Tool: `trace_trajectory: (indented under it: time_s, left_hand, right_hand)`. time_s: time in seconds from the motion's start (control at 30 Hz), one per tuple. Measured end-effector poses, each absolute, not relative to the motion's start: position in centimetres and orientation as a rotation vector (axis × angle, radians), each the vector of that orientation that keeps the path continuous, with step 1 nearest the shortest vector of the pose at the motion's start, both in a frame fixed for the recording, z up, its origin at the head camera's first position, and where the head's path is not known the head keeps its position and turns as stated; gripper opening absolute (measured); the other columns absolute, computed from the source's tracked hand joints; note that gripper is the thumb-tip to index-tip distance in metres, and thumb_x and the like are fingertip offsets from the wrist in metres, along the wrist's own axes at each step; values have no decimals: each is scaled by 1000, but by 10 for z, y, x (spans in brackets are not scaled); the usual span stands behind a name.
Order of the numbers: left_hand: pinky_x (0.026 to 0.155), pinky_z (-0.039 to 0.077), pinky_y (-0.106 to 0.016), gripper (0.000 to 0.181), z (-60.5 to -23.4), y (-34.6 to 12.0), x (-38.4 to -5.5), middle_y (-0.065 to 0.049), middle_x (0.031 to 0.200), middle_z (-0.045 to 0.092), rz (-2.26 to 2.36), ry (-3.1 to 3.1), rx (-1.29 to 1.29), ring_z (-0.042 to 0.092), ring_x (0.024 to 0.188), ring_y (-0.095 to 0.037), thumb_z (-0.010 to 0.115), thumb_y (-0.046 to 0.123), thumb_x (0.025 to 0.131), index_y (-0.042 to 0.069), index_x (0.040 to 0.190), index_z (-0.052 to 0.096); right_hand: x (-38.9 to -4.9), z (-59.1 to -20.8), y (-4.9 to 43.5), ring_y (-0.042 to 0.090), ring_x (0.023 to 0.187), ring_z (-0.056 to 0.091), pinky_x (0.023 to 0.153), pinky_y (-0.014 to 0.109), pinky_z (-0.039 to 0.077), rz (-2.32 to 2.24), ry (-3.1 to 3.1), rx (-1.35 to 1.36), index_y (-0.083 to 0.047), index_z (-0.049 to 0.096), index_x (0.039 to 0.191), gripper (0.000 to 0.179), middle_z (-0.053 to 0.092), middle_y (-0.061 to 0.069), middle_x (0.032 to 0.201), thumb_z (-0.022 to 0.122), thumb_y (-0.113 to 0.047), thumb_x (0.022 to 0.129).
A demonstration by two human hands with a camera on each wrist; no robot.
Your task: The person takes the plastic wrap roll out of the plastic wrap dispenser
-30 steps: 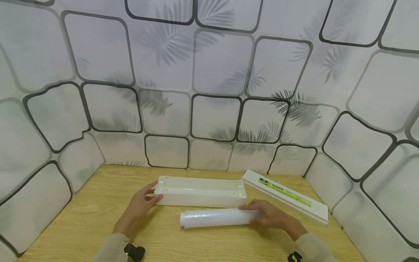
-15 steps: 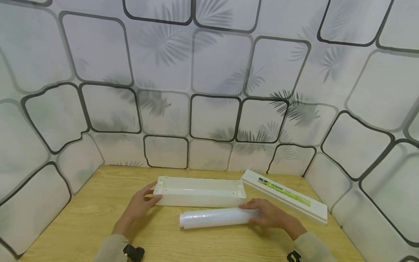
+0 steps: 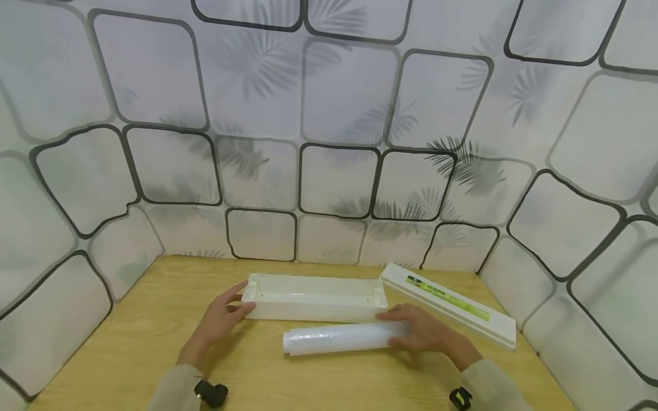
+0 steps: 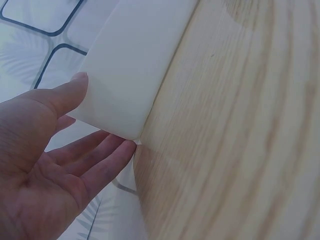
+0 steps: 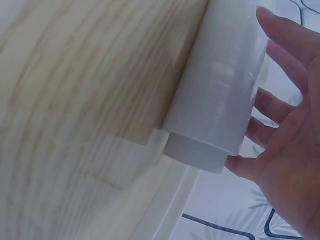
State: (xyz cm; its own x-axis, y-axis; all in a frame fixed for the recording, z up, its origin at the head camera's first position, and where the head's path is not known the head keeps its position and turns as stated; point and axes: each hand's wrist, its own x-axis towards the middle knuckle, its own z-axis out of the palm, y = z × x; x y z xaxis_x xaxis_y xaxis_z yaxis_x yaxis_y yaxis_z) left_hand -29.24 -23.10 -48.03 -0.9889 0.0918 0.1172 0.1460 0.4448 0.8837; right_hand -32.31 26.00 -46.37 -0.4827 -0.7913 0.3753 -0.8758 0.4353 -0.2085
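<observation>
A long white plastic box [image 3: 308, 311], its top uncovered, sits on the wooden table; my left hand [image 3: 221, 319] holds its left end. In the left wrist view, the thumb lies against the box's side [image 4: 130, 65], with the other fingers around the end. In front of the box lies a roll of cling film [image 3: 334, 339], white and shiny. My right hand [image 3: 424, 331] grips the roll's right end, fingers on the far side and thumb on the near side. The right wrist view shows a core end [image 5: 195, 152] sticking out from the film.
A long white lid [image 3: 452, 305] with a green and yellow label lies slanted at the back right of the table. The wooden table [image 3: 308, 385] meets patterned walls [image 3: 339, 182] at the back and both sides.
Both hands, the box and the roll stay nearly in place. The right hand's fingers shift slightly on the roll. The head view tilts a little.
</observation>
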Motion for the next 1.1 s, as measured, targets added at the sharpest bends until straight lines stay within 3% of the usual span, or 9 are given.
trace_trajectory:
  time_s: [0.17, 0.33, 0.63, 0.8, 0.97, 1.1]
  left_hand:
    - [91, 63, -41, 70, -480, -232, -293, -35, 154, 43, -1599, -2632, -207, 66, 121, -48, 68, 22, 102, 0, 159, 35]
    - [89, 64, -39, 70, -480, -232, -292, -36, 150, 47, -1604, -2626, -206, 66, 120, -48, 68, 21, 101, -1, 159, 35]
    - [89, 64, -39, 70, -480, -233, -291, -37, 150, 47, -1597, -2636, -189, 66, 119, -48, 68, 21, 102, -1, 159, 34]
    - [89, 64, -40, 70, -479, -233, -291, -37, 151, 46, -1606, -2635, -195, 66, 120, -49, 68, 21, 102, -1, 159, 34]
    - [90, 63, -44, 73, -480, -234, -291, -37, 147, 50, -1595, -2654, -203, 67, 118, -48, 68, 24, 101, 0, 160, 33]
    - [94, 62, -48, 77, -479, -234, -290, -36, 149, 50, -1558, -2682, -149, 63, 124, -49, 69, 32, 101, 3, 161, 31]
  right_hand:
    - [-322, -457, 257, 21, 91, 68, 78, 30, 56, 581, -2482, 1412, -6, 73, 128, 47, 76, 9, 107, 82, -27, 87]
    - [-320, -450, 251, 26, 93, 69, 78, 34, 57, 639, -2509, 1347, -7, 72, 130, 42, 76, 10, 106, 79, -24, 92]
    - [-320, -440, 229, 14, 83, 66, 71, 32, 56, 577, -2393, 1261, -11, 74, 126, 37, 72, 0, 91, 81, -14, 89]
    - [-320, -436, 211, 15, 81, 67, 69, 30, 56, 547, -2293, 1223, -13, 76, 122, 36, 73, 2, 93, 82, -10, 86]
    - [-320, -435, 198, 17, 74, 63, 59, 26, 50, 373, -2247, 1002, -13, 78, 117, 35, 73, 2, 93, 85, -12, 83]
    - [-318, -433, 191, 23, 73, 64, 57, 32, 50, 305, -2239, 811, -11, 79, 114, 32, 74, 6, 93, 85, -15, 83]
